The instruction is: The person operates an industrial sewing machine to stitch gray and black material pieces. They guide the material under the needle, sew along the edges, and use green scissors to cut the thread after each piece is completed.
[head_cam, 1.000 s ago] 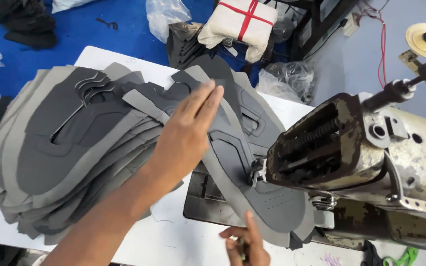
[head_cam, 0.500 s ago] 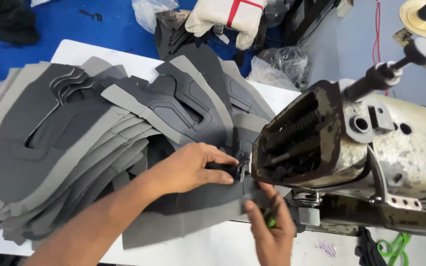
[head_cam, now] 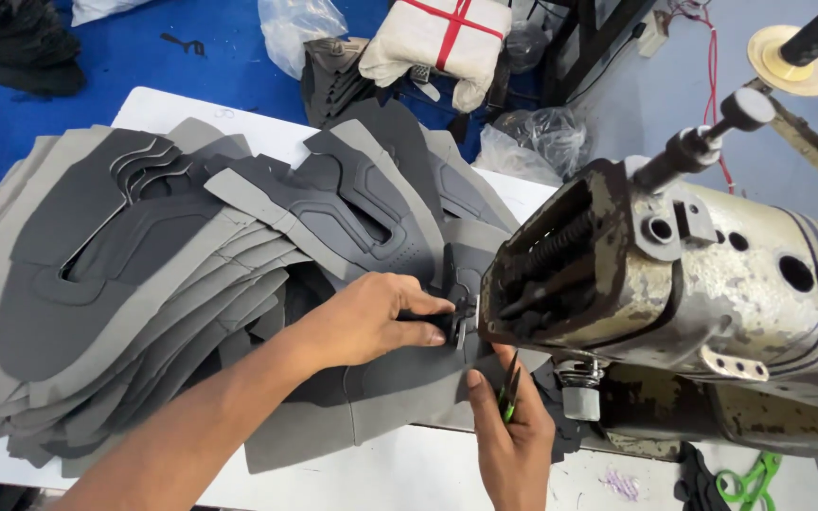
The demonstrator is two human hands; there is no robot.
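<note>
My left hand (head_cam: 371, 317) pinches a dark grey cut shoe-upper piece (head_cam: 333, 416) right beside the needle area of an old, worn sewing machine (head_cam: 674, 284). My right hand (head_cam: 513, 435) sits just below the machine head and holds small thread snips (head_cam: 506, 393) with green handles, blades pointing up toward the needle. The piece lies flat on the white table (head_cam: 409, 468) under both hands.
A big fanned stack of grey shoe-upper pieces (head_cam: 115, 284) covers the table's left. More dark pieces (head_cam: 381, 208) lie behind my left hand. On the blue floor sit plastic bags (head_cam: 300, 28), a white bundle tied with red tape (head_cam: 437, 43), and thread spools (head_cam: 792, 57) at right.
My left hand came down from the stack to the needle area and closed on the piece. My right hand rose toward the machine head with the snips.
</note>
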